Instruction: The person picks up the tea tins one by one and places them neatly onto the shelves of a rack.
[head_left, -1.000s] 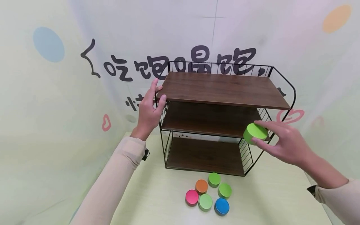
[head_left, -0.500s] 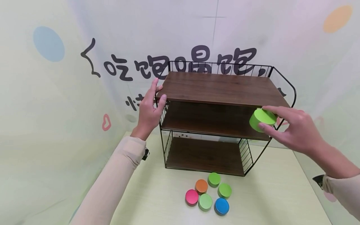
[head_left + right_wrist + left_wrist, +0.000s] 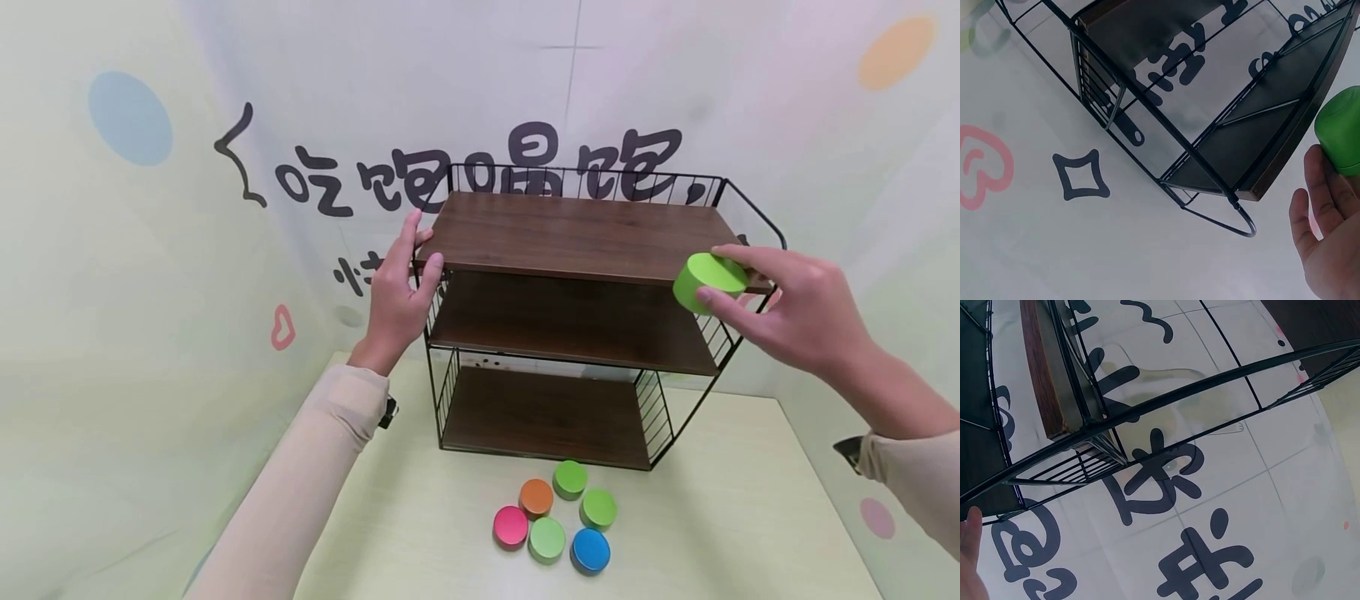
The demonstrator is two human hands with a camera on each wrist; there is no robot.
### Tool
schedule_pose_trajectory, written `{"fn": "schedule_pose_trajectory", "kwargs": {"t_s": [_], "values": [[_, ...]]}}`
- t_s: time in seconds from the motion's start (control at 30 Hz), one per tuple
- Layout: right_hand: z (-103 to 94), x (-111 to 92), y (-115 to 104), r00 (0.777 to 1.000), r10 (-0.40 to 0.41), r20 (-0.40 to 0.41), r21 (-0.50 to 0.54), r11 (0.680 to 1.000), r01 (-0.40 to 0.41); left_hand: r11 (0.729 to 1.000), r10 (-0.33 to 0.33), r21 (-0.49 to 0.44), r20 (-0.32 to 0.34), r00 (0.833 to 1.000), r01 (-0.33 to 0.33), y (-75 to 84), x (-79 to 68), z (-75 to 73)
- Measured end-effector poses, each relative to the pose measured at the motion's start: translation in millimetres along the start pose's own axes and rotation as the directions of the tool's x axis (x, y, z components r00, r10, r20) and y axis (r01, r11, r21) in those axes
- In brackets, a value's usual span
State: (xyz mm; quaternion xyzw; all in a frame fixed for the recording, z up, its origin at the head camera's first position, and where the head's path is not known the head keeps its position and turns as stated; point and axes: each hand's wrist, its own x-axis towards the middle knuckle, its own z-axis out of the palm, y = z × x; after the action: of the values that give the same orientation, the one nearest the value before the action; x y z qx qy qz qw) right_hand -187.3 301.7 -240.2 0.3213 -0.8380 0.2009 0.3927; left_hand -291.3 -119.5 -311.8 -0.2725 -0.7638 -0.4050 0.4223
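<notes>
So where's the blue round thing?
In the head view, the blue round thing sits on the table, right of the pale green one and just below a brighter green one.

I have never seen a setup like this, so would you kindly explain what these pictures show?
There is no robot: a person works bare-handed. The wide picture is from a head-worn camera, the two smaller ones from wrist-worn cameras. The left hand touches the left side of a black-framed rack, and the right hand holds a green round piece near the right end of its top shelf. On the table in front lie six more: an orange one, a pink one, a pale green one, a blue one and two bright green ones.
</notes>
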Motion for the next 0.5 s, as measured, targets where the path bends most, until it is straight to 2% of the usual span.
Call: {"fn": "schedule_pose_trajectory", "kwargs": {"t_s": [0.2,0.5], "values": [[-1.5,7.3,2.0,0.996,0.083,0.018,-0.082,0.993,-0.082,1.000,-0.004,-0.003,-0.001,1.000,0.004,-0.2,-0.6,0.1],[-3.5,15.3,6.0,0.979,0.204,0.013,-0.175,0.964,-0.199,1.000,-0.005,0.004,0.002,1.000,0.005,2.4,0.2,-1.7]]}}
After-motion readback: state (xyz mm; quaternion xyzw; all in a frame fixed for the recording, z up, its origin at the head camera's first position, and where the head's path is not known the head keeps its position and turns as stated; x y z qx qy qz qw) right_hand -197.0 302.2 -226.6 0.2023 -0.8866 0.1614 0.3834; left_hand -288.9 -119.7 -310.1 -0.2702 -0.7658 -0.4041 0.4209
